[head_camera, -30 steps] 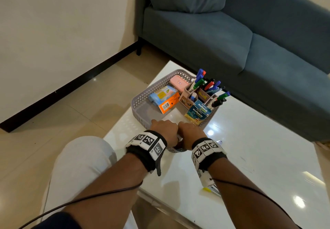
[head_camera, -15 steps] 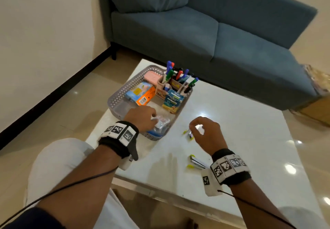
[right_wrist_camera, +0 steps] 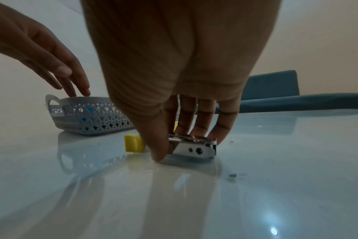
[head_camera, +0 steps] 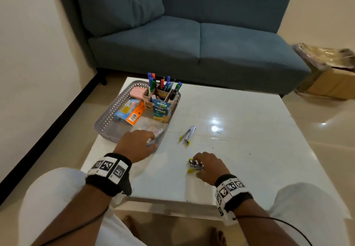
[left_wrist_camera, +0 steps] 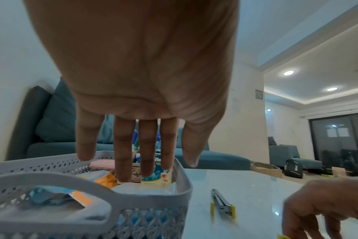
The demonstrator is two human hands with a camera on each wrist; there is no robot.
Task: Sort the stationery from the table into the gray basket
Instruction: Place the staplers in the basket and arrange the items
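The gray basket (head_camera: 107, 119) (left_wrist_camera: 182, 177) (right_wrist_camera: 88, 116) sits at the table's far left and holds a marker holder (head_camera: 160, 92), small boxes and a clear plastic pack (head_camera: 153, 130). My left hand (head_camera: 150, 140) (left_wrist_camera: 145, 161) hovers over its near right corner, fingers straight and holding nothing. Near the front edge, my right hand (head_camera: 197, 161) (right_wrist_camera: 186, 142) pinches a small metal stapler (head_camera: 196, 164) (right_wrist_camera: 194, 148) with yellow ends, which lies on the table. A second stapler (head_camera: 189, 133) (left_wrist_camera: 221, 203) lies loose between basket and right hand.
The white glossy table (head_camera: 249, 140) has bare surface to the right. A blue sofa (head_camera: 192, 44) stands behind it, and a cardboard box (head_camera: 330, 76) sits on the floor at far right. My knees flank the table's front edge.
Both hands were together at the basket's near rim. The right hand then swung out over the table and came down on the nearer stapler. The left hand stayed by the basket.
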